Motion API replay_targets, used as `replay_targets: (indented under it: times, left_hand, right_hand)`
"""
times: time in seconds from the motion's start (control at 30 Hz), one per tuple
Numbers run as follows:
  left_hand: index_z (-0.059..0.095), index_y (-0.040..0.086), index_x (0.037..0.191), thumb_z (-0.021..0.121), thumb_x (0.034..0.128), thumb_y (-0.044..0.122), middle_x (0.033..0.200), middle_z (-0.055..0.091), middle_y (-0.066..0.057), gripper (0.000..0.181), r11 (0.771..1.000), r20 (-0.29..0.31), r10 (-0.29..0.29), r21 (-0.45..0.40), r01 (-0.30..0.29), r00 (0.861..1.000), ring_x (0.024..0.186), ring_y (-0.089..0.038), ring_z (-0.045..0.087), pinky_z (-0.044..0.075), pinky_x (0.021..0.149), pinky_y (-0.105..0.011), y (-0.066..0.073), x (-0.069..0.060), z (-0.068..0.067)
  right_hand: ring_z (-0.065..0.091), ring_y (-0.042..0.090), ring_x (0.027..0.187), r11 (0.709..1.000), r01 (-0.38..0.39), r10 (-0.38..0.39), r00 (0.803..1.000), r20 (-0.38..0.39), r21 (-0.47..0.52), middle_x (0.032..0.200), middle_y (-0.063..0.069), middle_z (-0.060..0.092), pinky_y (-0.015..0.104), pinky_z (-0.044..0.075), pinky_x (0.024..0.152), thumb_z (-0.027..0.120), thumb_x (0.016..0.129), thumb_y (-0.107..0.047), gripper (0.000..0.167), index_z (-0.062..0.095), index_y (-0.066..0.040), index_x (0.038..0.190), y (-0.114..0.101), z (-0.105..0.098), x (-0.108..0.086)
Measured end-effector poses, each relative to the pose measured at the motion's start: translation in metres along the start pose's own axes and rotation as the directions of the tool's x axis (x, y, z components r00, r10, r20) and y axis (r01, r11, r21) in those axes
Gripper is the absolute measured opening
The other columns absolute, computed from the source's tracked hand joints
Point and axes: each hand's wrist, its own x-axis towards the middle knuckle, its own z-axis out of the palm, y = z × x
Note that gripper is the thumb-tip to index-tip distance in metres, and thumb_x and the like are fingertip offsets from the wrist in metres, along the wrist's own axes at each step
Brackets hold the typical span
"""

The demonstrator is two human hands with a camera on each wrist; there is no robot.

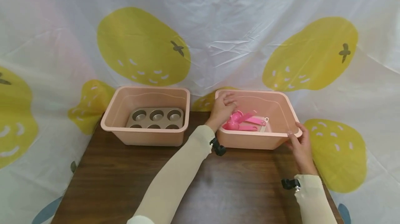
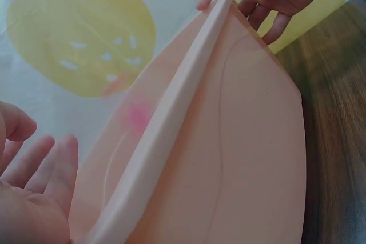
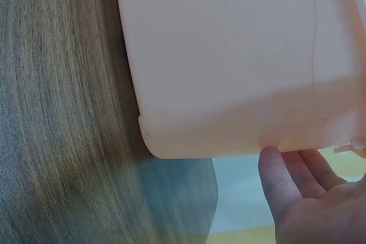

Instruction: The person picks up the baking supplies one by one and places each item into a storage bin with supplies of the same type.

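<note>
Pink measuring spoons [image 1: 233,124] lie in the left part of the right-hand peach plastic tub [image 1: 245,143]; one pink piece looks blurred. My left hand [image 1: 222,110] is over that tub's left side, above the spoons. Its fingers are loosely bent and hold nothing, as the left wrist view also shows with the left hand [image 2: 34,181] beside the rim. At the tub's right front corner, my right hand [image 1: 301,147] grips the rim. Its fingers touch the outer wall in the right wrist view, where the hand [image 3: 320,198] is partly cut off.
Another peach tub [image 1: 147,138] stands to the left with a muffin tin [image 1: 156,114] inside. Both tubs are at the back of a dark wooden table [image 1: 225,189]. A fruit-patterned cloth [image 1: 215,19] hangs behind and around it.
</note>
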Motion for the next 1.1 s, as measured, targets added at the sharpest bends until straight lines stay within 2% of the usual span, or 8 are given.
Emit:
replay_targets:
  times: [0.07,0.23,0.47,0.7,0.83,0.97,1.03,1.1]
  left_hand:
    - [0.061,0.005,0.144,0.068,0.0989,0.001,0.129,0.074,-0.019,0.045,1.000,0.009,-0.002,-0.023,0.003,1.000,0.099,-0.034,0.079,0.064,0.074,-0.030,0.000,-0.001,-0.001]
    - [0.062,0.002,0.139,0.066,0.0983,-0.003,0.127,0.073,-0.022,0.041,0.997,0.015,0.013,-0.082,-0.011,1.000,0.107,-0.039,0.076,0.065,0.086,-0.041,0.002,-0.001,-0.004]
    - [0.067,0.003,0.130,0.066,0.0997,-0.002,0.119,0.076,-0.020,0.031,0.993,0.002,0.031,-0.115,-0.031,1.000,0.100,-0.032,0.079,0.065,0.074,-0.030,0.003,-0.002,-0.012]
    - [0.067,0.001,0.127,0.065,0.1009,0.000,0.125,0.072,-0.029,0.027,0.990,-0.002,0.050,-0.134,-0.050,0.999,0.098,-0.030,0.078,0.066,0.077,-0.033,0.011,-0.009,-0.017]
    - [0.068,0.003,0.127,0.066,0.1018,0.003,0.122,0.074,-0.023,0.025,0.991,0.000,0.045,-0.130,-0.045,0.999,0.098,-0.028,0.077,0.066,0.076,-0.032,0.016,-0.014,-0.018]
    - [0.069,0.005,0.127,0.068,0.1020,0.006,0.119,0.076,-0.016,0.025,0.990,0.008,0.037,-0.139,-0.036,0.999,0.104,-0.037,0.076,0.063,0.073,-0.027,0.022,-0.020,-0.020]
    - [0.068,0.005,0.128,0.067,0.1025,0.008,0.120,0.076,-0.016,0.026,0.990,0.017,0.032,-0.140,-0.029,0.999,0.101,-0.034,0.077,0.062,0.072,-0.025,0.023,-0.023,-0.022]
    - [0.068,0.006,0.129,0.067,0.1028,0.009,0.120,0.076,-0.015,0.027,0.991,0.019,0.032,-0.133,-0.029,0.999,0.103,-0.034,0.076,0.063,0.074,-0.029,0.024,-0.026,-0.026]
  right_hand:
    - [0.048,0.016,0.131,1.000,0.003,-0.003,1.000,-0.004,-0.004,0.166,0.016,0.029,0.012,0.055,0.080,0.056,0.110,-0.023,0.060,0.031,-0.027,0.163,0.000,0.000,-0.001]
    - [0.047,0.015,0.131,1.000,0.004,-0.004,1.000,0.002,-0.022,0.167,0.016,0.028,0.011,0.055,0.080,0.056,0.110,-0.025,0.059,0.030,-0.029,0.163,0.000,0.000,0.001]
    - [0.045,0.016,0.134,1.000,-0.002,0.003,1.000,0.014,-0.017,0.169,0.016,0.025,0.010,0.054,0.079,0.055,0.110,-0.025,0.061,0.028,-0.029,0.164,-0.001,0.001,0.003]
    - [0.048,0.013,0.127,1.000,0.011,-0.011,1.000,0.009,-0.004,0.165,0.015,0.029,0.012,0.055,0.079,0.056,0.110,-0.023,0.059,0.030,-0.028,0.163,-0.003,0.002,0.006]
    - [0.049,0.011,0.126,1.000,0.004,-0.004,1.000,0.001,0.028,0.162,0.013,0.031,0.013,0.055,0.078,0.056,0.109,-0.019,0.059,0.032,-0.026,0.162,-0.003,0.000,0.006]
    - [0.049,0.010,0.125,0.999,-0.001,0.001,1.000,-0.003,0.049,0.159,0.009,0.034,0.013,0.056,0.079,0.057,0.109,-0.017,0.058,0.033,-0.025,0.161,-0.005,-0.003,0.004]
    - [0.051,0.009,0.123,0.998,0.001,0.000,1.000,-0.003,0.060,0.154,0.005,0.039,0.013,0.057,0.079,0.058,0.108,-0.015,0.059,0.034,-0.024,0.161,-0.005,-0.004,0.003]
    - [0.053,0.007,0.119,0.998,0.008,-0.008,1.000,-0.009,0.060,0.147,0.001,0.044,0.013,0.057,0.077,0.060,0.107,-0.013,0.058,0.036,-0.022,0.160,-0.006,-0.005,0.003]
